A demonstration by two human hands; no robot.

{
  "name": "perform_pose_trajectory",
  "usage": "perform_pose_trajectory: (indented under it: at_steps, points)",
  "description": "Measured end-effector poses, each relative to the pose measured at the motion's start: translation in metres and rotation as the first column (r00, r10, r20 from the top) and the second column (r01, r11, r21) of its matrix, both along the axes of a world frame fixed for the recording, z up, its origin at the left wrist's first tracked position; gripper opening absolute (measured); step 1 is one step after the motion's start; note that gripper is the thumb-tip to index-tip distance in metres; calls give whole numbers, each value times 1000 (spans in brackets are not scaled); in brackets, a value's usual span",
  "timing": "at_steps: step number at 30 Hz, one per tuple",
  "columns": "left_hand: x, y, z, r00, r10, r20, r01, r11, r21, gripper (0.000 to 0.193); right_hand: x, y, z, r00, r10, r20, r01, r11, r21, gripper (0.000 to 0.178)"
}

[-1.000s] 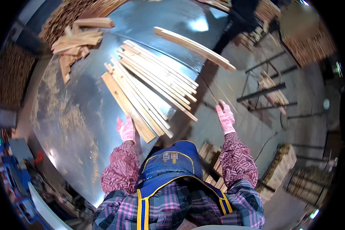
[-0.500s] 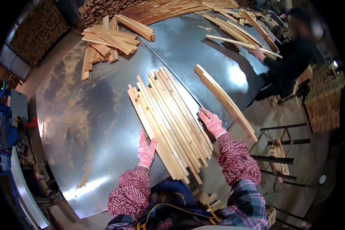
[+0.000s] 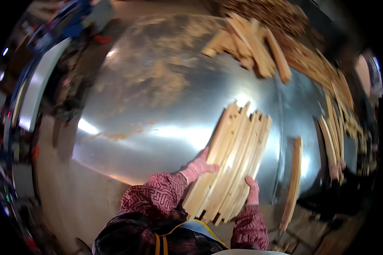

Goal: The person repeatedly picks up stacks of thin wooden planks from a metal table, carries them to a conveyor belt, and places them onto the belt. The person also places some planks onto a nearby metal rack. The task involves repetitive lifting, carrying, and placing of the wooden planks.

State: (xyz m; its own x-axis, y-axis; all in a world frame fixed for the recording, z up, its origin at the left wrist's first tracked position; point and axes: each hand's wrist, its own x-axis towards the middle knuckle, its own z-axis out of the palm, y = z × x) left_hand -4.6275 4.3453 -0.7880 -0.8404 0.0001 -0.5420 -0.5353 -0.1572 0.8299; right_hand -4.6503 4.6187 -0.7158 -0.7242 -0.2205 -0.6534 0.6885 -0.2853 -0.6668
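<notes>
A bundle of pale wood strips point(image 3: 233, 163) lies side by side before me, its ends uneven and its near end by my body. My left hand point(image 3: 200, 166), in a pink glove, grips the bundle's left edge with the thumb over the top. Pressed against the right edge is my gloved right hand point(image 3: 252, 191), thumb up and fingers mostly hidden below the wood. Under the far part is the shiny metal table point(image 3: 132, 146); whether the strips are raised off it I cannot tell.
A jumbled pile of boards point(image 3: 247, 46) sits on the table's far side. To the right, a few longer strips point(image 3: 292, 182) reach past the table edge. A co-worker's hand point(image 3: 335, 171) touches other strips point(image 3: 331, 131). Blue machinery point(image 3: 72, 21) stands far left.
My view has swung left, so the table appears turned. The strips are squeezed into a narrower bundle and sit closer to my body, with both hands now gripping its sides.
</notes>
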Motion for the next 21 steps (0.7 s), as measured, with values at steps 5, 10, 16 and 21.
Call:
perform_pose_trajectory:
  at_steps: [5, 10, 16, 21]
  points:
    - [50, -70, 45, 985, 111, -129, -106, 993, 52, 128, 20, -85, 46, 983, 49, -174, -73, 989, -129, 74]
    - [97, -29, 150, 926, 226, -303, -302, 924, -233, 127, -31, -38, 42, 834, 302, -462, -399, 908, -126, 76]
    - [116, 82, 108, 683, 336, -648, -667, 648, -368, 125, -95, -35, -25, 658, 281, -699, -699, 573, -428, 85]
    - [137, 197, 97, 396, 458, -796, -896, 380, -227, 124, -164, -25, -49, 438, 452, -777, -898, 264, -353, 68]
